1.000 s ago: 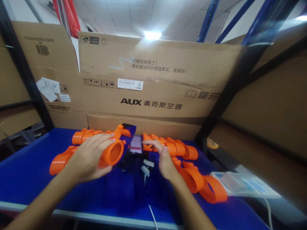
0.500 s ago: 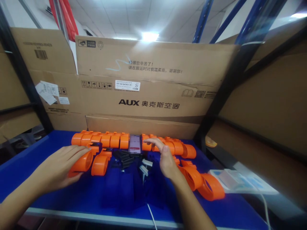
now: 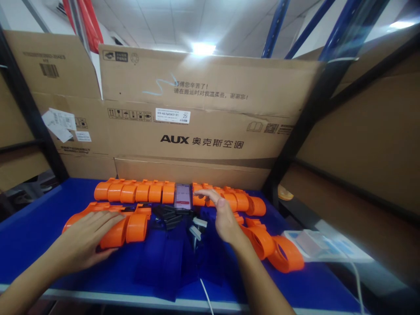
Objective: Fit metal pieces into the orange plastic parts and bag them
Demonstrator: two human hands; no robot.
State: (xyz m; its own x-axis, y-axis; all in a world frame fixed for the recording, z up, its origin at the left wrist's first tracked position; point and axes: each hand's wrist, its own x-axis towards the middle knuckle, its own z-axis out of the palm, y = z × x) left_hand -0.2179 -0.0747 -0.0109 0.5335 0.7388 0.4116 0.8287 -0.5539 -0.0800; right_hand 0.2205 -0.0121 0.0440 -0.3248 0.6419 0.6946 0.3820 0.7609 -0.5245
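Well, head view only: dial centred on the black pieces [image 3: 167, 217], twelve at the cardboard panel [image 3: 210, 119]. Left hand [image 3: 85, 238], between eight and nine: fingers curved over an orange ring [image 3: 113, 234], thumb at its near side, so holding it; how firmly, I cannot tell. Grip from above seems to suit a ring set down on the blue table [image 3: 29, 223], with a neighbouring ring [image 3: 136, 227] just beside it, towards centre. Right hand [image 3: 226, 221], at three, holds nothing: fingers stretched out, thumb parted, near the right-hand row [image 3: 241, 202]; touching or not, cannot tell. Left-hand row [image 3: 127, 192] at ten, lined up along the back, presumably for order. Phone [image 3: 183, 197] at one, between both rows, screen facing the worker, probably for easy reading. White cable [image 3: 206, 291] at five.
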